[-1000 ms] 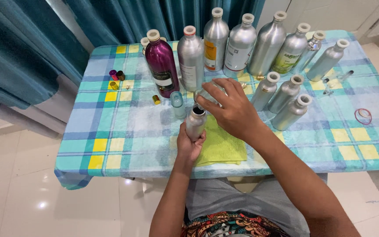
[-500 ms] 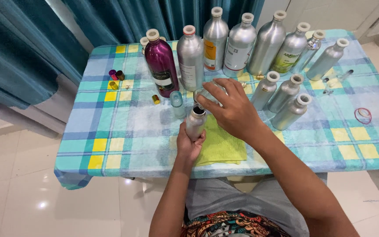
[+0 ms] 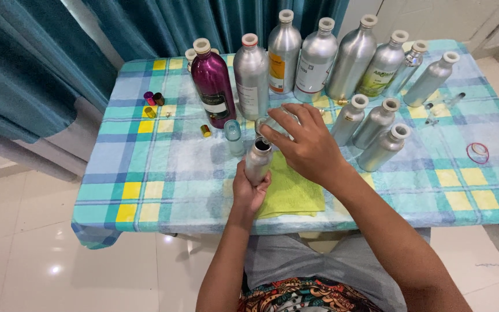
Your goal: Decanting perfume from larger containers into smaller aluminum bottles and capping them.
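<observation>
My left hand grips a small open silver bottle upright above a yellow-green cloth. My right hand hovers at the bottle's mouth and holds a small clear glass object tipped toward the opening. A small pale blue glass vial stands just left of the bottle. A tall magenta bottle rises behind the vial.
A row of tall silver aluminium bottles lines the table's back edge, with several smaller ones to the right. Small coloured caps lie at the left. A red rubber band rests at far right. The checked tablecloth covers the table; teal curtains hang behind.
</observation>
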